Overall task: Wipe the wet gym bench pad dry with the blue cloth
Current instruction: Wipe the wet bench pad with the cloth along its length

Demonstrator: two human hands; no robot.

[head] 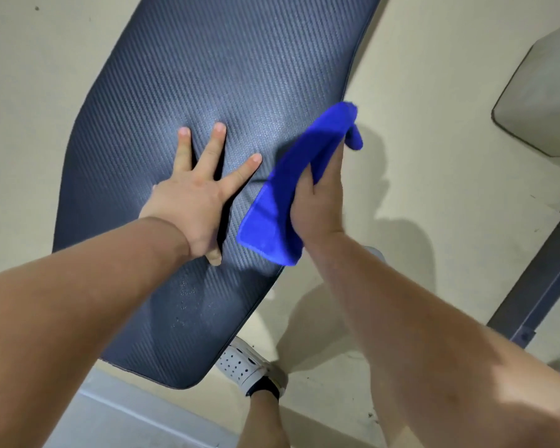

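A dark ribbed bench pad (227, 69) runs from the lower left up to the top centre. My left hand (194, 198) lies flat on its middle with the fingers spread and straight. My right hand (320, 202) grips the blue cloth (291, 192) at the pad's right edge; the cloth is folded over the hand and hangs down over that edge. A few small water droplets (185, 302) show on the pad's near part, below my left wrist.
A pale floor (417, 92) surrounds the bench. A light grey padded object (543, 98) sits at the upper right, and a dark metal frame bar (543, 273) slants at the right. My foot in a white perforated shoe (249, 367) stands by the pad's near corner.
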